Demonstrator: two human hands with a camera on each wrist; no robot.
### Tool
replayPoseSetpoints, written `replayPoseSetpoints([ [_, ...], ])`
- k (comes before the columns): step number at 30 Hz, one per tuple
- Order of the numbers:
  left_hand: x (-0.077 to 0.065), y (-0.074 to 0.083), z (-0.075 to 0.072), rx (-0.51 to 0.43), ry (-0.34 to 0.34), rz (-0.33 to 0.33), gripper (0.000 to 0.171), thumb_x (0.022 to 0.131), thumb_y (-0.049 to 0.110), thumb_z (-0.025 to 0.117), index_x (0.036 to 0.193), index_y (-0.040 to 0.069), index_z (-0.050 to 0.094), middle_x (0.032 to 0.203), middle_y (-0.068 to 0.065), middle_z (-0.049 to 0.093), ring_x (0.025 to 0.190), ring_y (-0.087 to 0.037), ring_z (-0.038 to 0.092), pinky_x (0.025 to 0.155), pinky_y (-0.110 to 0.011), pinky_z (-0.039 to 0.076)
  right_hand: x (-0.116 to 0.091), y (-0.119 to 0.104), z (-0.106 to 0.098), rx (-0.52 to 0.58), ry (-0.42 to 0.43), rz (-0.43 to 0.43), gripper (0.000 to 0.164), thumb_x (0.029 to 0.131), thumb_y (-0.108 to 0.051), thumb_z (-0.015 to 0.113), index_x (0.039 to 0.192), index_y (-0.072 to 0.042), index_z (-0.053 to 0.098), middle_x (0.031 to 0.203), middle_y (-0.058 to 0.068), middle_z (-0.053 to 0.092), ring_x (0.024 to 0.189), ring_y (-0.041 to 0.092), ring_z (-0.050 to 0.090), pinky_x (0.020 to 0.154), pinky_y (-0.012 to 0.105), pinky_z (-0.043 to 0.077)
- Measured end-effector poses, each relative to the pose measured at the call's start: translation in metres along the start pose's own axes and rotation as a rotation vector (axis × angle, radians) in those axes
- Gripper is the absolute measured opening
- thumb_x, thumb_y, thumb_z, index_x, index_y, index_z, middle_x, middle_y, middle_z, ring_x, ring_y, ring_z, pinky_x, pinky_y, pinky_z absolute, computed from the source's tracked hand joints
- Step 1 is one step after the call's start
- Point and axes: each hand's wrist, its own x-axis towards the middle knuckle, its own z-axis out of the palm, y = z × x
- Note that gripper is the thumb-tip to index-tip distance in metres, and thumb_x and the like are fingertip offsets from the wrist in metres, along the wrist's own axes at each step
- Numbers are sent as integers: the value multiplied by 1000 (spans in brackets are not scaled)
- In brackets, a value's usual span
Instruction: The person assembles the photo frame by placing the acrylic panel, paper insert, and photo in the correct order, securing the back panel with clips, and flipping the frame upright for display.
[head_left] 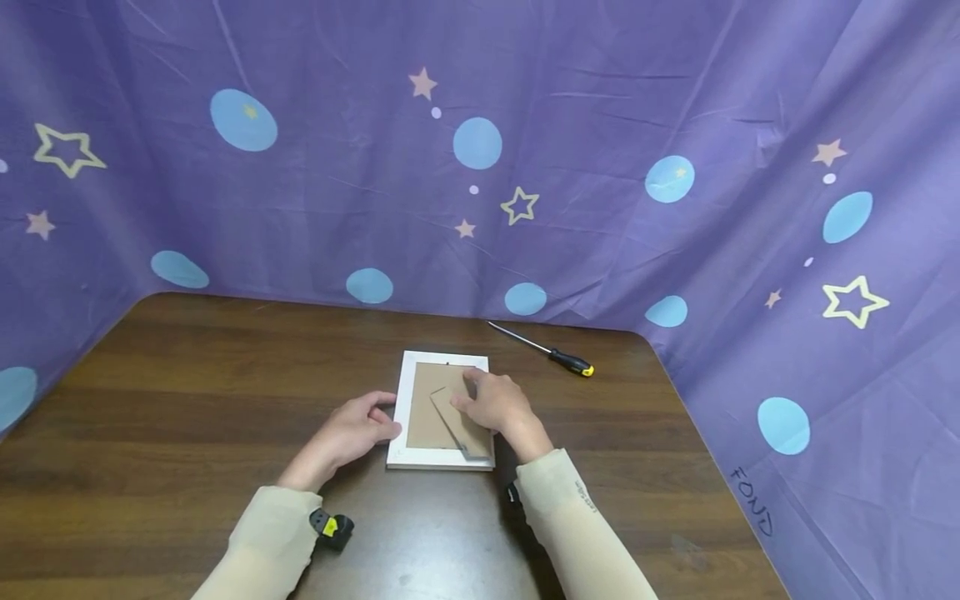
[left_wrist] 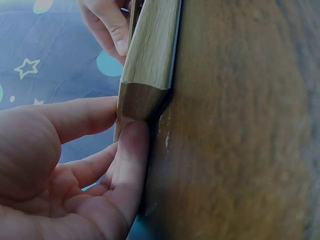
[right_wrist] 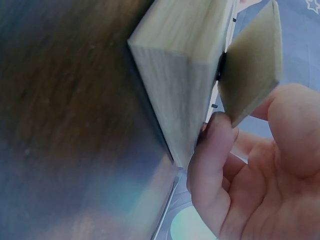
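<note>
A white-bordered picture frame [head_left: 441, 457] lies back-up on the wooden table [head_left: 225, 375], its left edge pinched in the left hand's [head_left: 358, 429] nearly closed grip. The right hand's [head_left: 498, 402] grip curls around the raised easel stand [head_left: 467, 427]. A screwdriver [head_left: 572, 362] lies beyond, rightward.

Dark wood-grain table [head_left: 187, 400], two things resting on it

From my station I see a brown table with rounded far corners and a glossy sheen toward its near side. A picture frame [head_left: 422, 425] lies back-up around its middle, tan backing and stand uppermost. Beyond it to the right, well apart, I have a screwdriver [head_left: 566, 360], black handle with a yellow end, its tip pointing toward the far edge.
</note>
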Motion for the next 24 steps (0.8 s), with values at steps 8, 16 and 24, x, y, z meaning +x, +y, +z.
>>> replayPoseSetpoints([
  [8,1,-1,0,-6,-4,8,62,96,20,74,151,0,52,108,-11,69,95,-24,64,86,-42,51,0,3,2,-67,11,-5,62,99,-49,69,154,-24,56,138,14,70,118,38,69,89,53,57],
  [16,2,-1,-1,-6,0,1,62,97,20,75,151,1,52,108,-11,69,95,-23,64,86,-42,51,5,14,-4,77,-25,-77,59,101,-42,69,153,-17,57,120,20,75,66,25,72,64,39,58],
  [24,3,-3,1,-2,2,-4,62,96,21,74,151,1,52,107,-10,69,95,-23,64,85,-42,51,25,73,-35,142,289,-106,37,97,-21,72,130,-5,70,95,12,71,89,27,68,84,46,54],
])
